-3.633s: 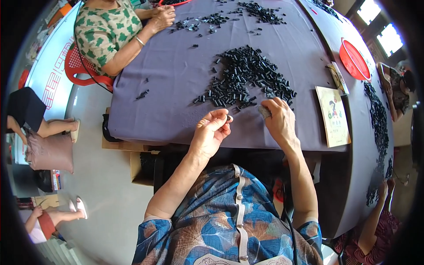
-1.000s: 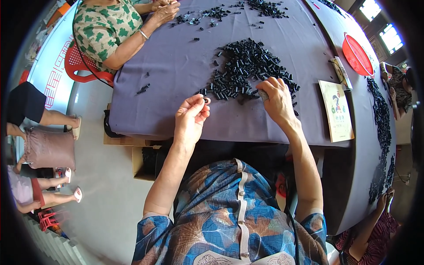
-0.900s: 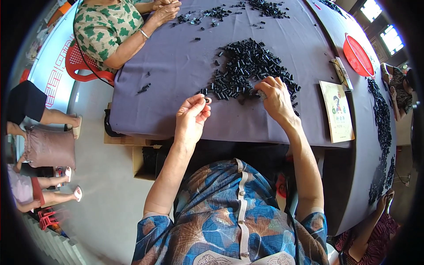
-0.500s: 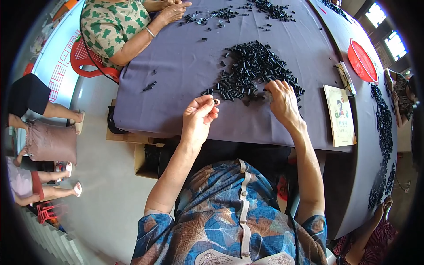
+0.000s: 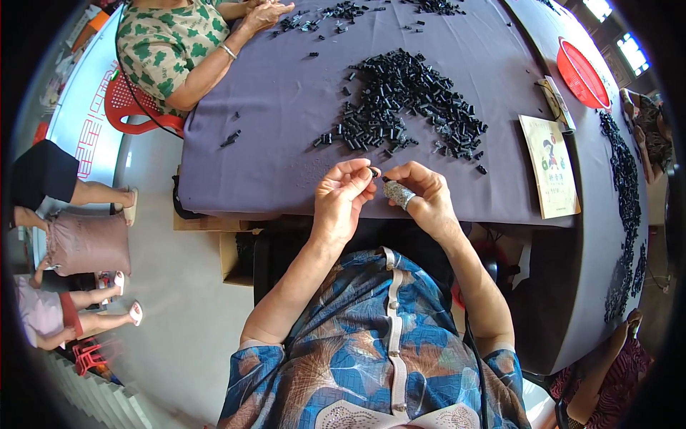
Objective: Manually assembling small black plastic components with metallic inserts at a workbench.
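My left hand (image 5: 344, 199) is closed in a pinch at the near edge of the cloth-covered table, a small black piece (image 5: 374, 172) between thumb and fingertips. Close beside it my right hand (image 5: 429, 199) also pinches a small dark piece (image 5: 386, 179). The tips of the two hands almost meet, and I cannot tell whether the two pieces touch. A silvery grey wrapping (image 5: 398, 194) covers my right thumb. Just beyond both hands spreads a heap of short black tube-like pieces (image 5: 411, 89).
A booklet (image 5: 550, 168) and a long narrow box (image 5: 558, 104) lie right of the heap. Farther right stand a red plastic basket (image 5: 582, 74) and more black pieces (image 5: 622, 193). At the far left a co-worker's hands (image 5: 268, 16) are near other black pieces.
My right hand has come back from the heap, leftward and nearer to me, and now meets my left hand. The left hand has shifted slightly right. The view has tilted a little.
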